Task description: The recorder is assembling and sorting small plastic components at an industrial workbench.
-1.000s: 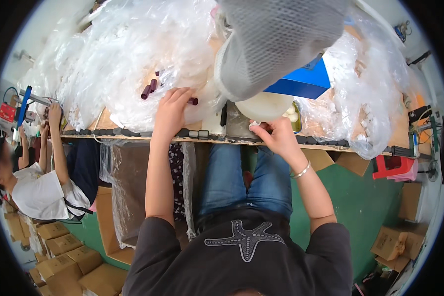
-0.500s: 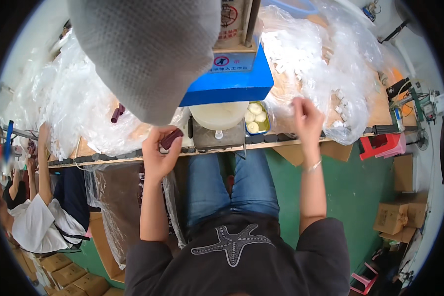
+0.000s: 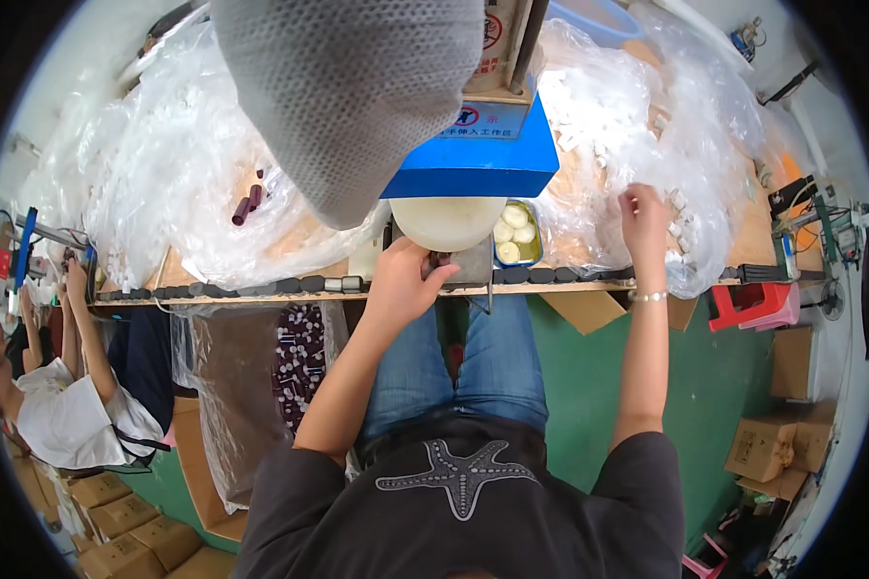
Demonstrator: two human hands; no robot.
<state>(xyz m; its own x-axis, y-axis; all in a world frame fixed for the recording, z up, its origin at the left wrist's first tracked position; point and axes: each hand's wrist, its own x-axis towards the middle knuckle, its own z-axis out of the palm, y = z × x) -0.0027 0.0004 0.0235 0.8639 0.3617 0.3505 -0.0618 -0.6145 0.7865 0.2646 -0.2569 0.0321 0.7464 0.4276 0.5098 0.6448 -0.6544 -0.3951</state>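
My left hand [image 3: 401,280] is closed at the front of the machine, its fingertips just under the rounded cream-white pad [image 3: 449,222]. Between thumb and fingers shows a small dark maroon piece [image 3: 439,259], largely covered by the hand; it looks like the short maroon tube seen earlier. Above the pad is the machine's blue cover [image 3: 483,164]. To the right, my right hand [image 3: 644,212] hovers over the bench beside small white pieces [image 3: 681,227]. Its fingers are pinched together, and whatever they may hold is too small to make out.
Maroon tubes [image 3: 248,205] lie on clear plastic sheeting [image 3: 203,125] at the left. A tray [image 3: 534,253] of cream round pieces stands right of the pad. A grey cloth [image 3: 348,87] hangs in front. Below the bench is a bag of maroon-and-white pieces [image 3: 299,362]. Another person [image 3: 77,415] sits far left.
My left hand has moved right with the maroon piece, from the bench edge to beneath the pad. My right hand has shifted right, towards the white pieces.
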